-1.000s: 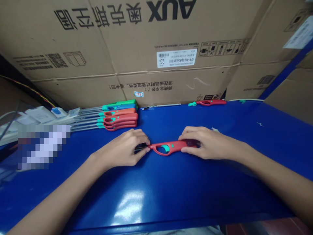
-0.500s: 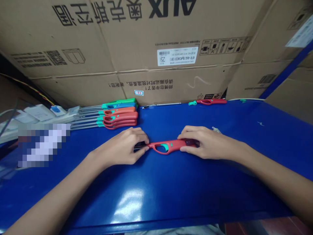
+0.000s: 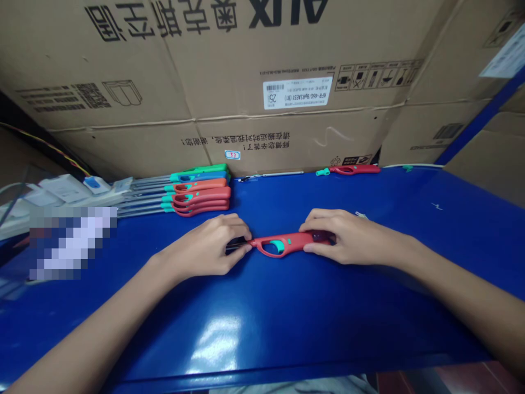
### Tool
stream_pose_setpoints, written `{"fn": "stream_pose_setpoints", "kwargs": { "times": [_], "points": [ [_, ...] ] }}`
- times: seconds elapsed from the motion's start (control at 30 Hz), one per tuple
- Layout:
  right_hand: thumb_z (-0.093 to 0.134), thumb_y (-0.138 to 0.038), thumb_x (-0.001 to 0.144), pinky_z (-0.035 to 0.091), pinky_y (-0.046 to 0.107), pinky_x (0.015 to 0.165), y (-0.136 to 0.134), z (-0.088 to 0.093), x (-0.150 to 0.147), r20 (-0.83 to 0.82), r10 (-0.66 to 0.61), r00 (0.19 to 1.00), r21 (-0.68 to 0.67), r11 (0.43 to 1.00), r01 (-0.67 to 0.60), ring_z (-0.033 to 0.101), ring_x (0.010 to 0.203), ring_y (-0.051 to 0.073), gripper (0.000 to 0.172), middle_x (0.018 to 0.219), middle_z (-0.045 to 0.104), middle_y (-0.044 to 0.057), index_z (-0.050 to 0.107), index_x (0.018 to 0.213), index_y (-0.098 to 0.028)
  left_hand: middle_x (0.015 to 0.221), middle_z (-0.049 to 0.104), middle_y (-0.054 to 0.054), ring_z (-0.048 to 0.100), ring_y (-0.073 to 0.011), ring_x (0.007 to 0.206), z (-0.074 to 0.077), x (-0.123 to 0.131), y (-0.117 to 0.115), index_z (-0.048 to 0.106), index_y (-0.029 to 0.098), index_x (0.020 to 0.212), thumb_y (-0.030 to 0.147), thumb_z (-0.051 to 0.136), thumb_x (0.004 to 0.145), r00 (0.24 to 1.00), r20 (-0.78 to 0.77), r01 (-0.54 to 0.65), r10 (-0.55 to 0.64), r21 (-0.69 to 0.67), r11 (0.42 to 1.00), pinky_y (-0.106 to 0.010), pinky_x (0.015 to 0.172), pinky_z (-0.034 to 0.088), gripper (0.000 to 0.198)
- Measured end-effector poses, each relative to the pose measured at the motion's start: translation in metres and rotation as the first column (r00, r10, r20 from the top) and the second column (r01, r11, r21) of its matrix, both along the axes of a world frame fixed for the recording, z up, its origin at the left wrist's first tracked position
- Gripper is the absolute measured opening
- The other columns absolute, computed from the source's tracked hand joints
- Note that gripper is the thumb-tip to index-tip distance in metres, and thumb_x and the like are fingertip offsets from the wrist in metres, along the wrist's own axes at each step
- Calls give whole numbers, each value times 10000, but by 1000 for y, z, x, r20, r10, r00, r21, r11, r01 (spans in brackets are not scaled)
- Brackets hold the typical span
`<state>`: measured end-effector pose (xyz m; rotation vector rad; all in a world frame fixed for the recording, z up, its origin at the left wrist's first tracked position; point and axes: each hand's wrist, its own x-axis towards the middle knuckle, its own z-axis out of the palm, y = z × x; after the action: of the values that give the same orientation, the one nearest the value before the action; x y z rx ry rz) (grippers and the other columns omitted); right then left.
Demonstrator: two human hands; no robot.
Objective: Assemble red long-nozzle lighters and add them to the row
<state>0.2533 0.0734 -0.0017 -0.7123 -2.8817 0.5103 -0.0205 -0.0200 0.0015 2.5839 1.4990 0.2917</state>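
Observation:
A red lighter handle (image 3: 287,243) with a teal trigger lies on the blue table (image 3: 287,323) between my hands. My right hand (image 3: 346,235) is closed round its rear end, thumb underneath and fingers over the top. My left hand (image 3: 213,246) is curled over the front end, pinching a dark metal tube where it meets the handle; most of the tube is hidden under my palm.
A row of several long lighters (image 3: 192,191) with red, orange, blue and green handles lies at the back left. Another red lighter (image 3: 353,170) rests by the cardboard boxes (image 3: 262,82) along the back. White packets (image 3: 65,189) sit at the far left.

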Motion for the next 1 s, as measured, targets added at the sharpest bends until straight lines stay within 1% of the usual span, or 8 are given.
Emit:
{"fn": "stream_pose_setpoints", "kwargs": {
  "times": [0.2,0.43,1.0],
  "points": [
    [580,-351,891,445,310,714,1,1,0,4,-6,1000,5,1000,6,583,833,184,274,1031,631,68,662,1078,-169,907,662,-62,612,-196,842,-1,0,0,668,163,933,257,509,923,1000,5,5,-5,7,1000,-307,758,483,185],
    [563,-378,910,454,312,742,-1,-1,-1,-4,12,1000,-14,1000,-12,590,857,191,304,1055,629,81,652,1107,-164,913,664,-60,614,-195,841,0,-1,0,671,161,932,229,513,909,1000,-7,21,-21,24,999,-307,758,485,173],
    [578,-352,883,424,300,697,-1,4,0,35,-17,999,9,1000,17,585,823,181,270,1015,644,60,665,1071,-180,898,667,-66,615,-197,834,-1,2,1,679,155,935,234,512,916,1000,-6,13,-13,25,1000,-304,754,482,186]
  ]
}}
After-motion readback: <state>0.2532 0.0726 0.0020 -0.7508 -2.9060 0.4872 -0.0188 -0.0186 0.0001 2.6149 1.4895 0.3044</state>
